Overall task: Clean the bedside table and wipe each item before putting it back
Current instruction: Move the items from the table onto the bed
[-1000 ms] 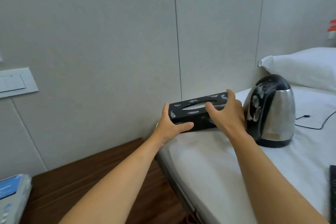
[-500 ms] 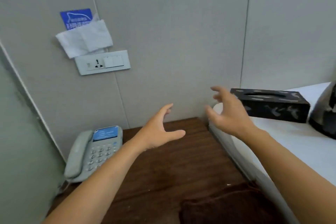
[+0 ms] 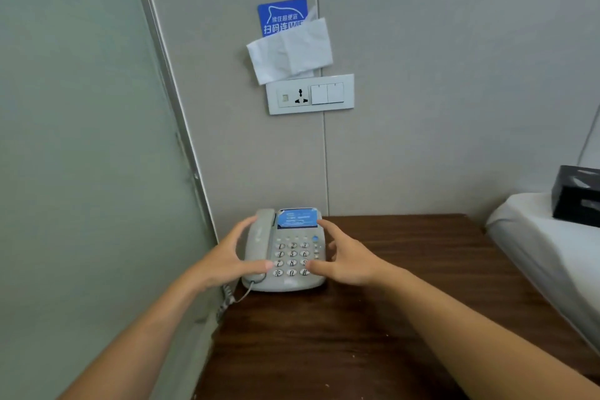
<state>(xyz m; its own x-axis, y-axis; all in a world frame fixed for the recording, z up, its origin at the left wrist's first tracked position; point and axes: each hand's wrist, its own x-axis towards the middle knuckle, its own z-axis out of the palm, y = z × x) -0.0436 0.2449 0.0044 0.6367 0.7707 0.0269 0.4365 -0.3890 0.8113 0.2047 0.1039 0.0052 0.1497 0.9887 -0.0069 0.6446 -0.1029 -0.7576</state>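
Note:
A grey desk telephone [image 3: 292, 255] with a blue label above its keypad sits at the back left corner of the dark wooden bedside table [image 3: 406, 286]. My left hand [image 3: 230, 258] is at the handset side, fingers spread, thumb near the phone's front edge. On the phone's right side my right hand [image 3: 349, 261] is also spread, its thumb by the lower keys. The phone rests flat on the table. A black patterned tissue box [image 3: 576, 196] lies on the white bed [image 3: 545, 253] at the right edge.
The phone's coiled cord [image 3: 227, 300] hangs off the table's left edge beside a grey-green side wall. On the back wall are a socket and switch plate [image 3: 310, 94], a white tissue [image 3: 290, 53] tucked above it, and a blue sign [image 3: 281, 14].
Both hands let go of the tissue box on the bed and swung left. They now flank the telephone, and the view has turned to the table's back left corner.

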